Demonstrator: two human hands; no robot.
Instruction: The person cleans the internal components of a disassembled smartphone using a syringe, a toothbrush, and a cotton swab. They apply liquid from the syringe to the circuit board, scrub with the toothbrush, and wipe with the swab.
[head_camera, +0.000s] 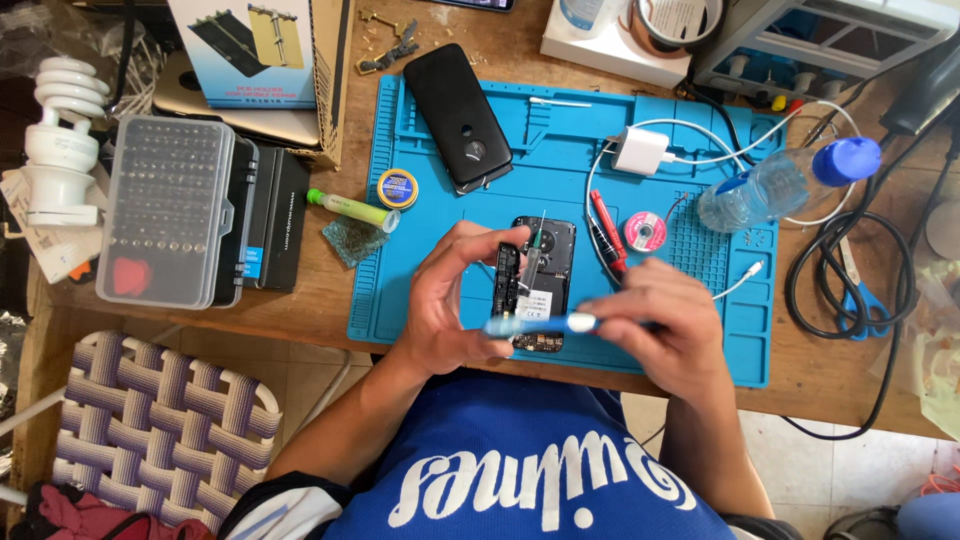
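My left hand (452, 300): clenched on a small dark part (507, 278), pinched upright between thumb and fingertips, just above the opened phone.
My right hand (672, 322): closed around a blue-handled brush (540, 324), which lies level and points left, its tip reaching my left palm.
Opened phone (545, 283): back off, insides showing, lying flat on the blue work mat (420, 290) directly under both hands, near the mat's near edge.
Tweezers (536, 245): a thin pair stands slanted over the phone; whether my fingers hold them I cannot tell.
Just right of the phone: red-handled probe (606, 232), then a small pink spool of wire (645, 231).
Far on the mat: black phone (458, 115) lying back up, a white charger (640, 151) with its cable, a clear bottle with a blue cap (785, 182) on its side to the right.
Left edge of the mat: round solder tin (398, 188), green syringe tube (352, 208).
Far left on the wooden table (310, 305): clear case of screwdriver bits (167, 223), white spiral bulb (62, 140).
Right: coiled black cable (850, 275), blue scissors (862, 297).
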